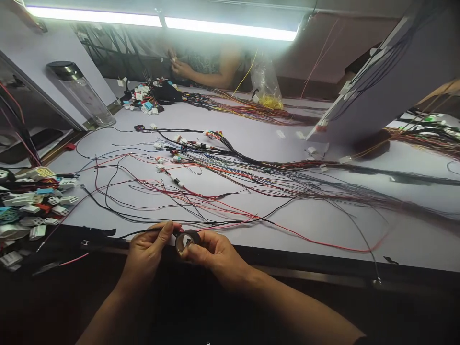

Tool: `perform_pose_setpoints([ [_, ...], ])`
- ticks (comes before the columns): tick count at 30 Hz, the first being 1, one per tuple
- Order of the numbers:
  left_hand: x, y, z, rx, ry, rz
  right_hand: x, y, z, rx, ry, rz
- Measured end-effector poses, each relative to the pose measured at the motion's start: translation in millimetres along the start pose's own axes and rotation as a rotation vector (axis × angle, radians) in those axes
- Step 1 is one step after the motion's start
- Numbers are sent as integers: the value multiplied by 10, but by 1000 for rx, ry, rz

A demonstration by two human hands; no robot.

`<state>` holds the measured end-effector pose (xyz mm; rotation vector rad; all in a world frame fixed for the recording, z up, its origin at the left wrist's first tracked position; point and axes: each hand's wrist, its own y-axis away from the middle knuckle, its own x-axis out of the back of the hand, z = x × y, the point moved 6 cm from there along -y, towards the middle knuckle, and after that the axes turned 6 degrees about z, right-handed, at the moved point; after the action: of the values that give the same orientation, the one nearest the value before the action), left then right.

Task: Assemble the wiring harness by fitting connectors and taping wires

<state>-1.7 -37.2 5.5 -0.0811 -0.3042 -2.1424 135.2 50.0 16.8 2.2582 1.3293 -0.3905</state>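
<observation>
Beside the tape roll [187, 239], black, clasped by the right hand [215, 254]: left hand [147, 251], nearer, touching the roll's left, pinching a dark wire [129, 234]. The wire's length runs sideways behind the roll, across the table [413, 239].

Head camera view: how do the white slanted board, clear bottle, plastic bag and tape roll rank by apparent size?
1. white slanted board
2. clear bottle
3. plastic bag, farther back, so unsure against the bottle
4. tape roll, smallest though nearest, held by the right hand; the left hand pinches a black wire
</observation>
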Motion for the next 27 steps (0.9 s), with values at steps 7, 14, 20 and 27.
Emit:
perform_pose_setpoints([
  [7,-6,46,34,-91,-43,-47,65,-76,81,-101,-268,173],
  [14,-70,61,86,-208,18,-181,96,-71,46,-216,-452,248],
  [20,-13,35,126,-294,-33,-21,105,-73,-164,37,290,30],
  [27,-39,73,306,-442,-97,-58,138,-83,-184,385,1158,150],
])
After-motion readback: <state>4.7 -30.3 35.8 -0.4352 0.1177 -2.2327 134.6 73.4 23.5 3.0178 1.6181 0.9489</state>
